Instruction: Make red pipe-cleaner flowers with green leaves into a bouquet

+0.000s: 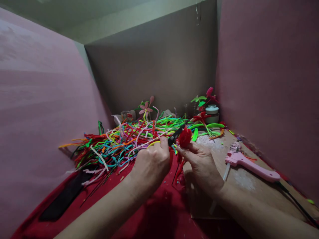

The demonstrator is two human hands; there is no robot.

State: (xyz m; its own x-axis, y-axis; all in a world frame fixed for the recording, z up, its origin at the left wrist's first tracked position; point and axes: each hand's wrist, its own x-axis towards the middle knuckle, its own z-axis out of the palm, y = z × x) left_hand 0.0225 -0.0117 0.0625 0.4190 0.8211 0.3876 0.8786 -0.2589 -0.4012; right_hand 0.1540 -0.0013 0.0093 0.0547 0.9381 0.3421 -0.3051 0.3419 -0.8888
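The left grip (pixel 153 162) is a bare hand with rounded knuckles (pixel 154 151), broadening behind it into a bare left forearm (pixel 107 207), while the right grip (pixel 203 164), equally bare, has a bare right forearm (pixel 256 209) thickening directly behind it.

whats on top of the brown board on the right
On the brown board are a pink glue gun and whitish patches. The right hand and forearm cover part of it; whatever lies behind them can't be seen.
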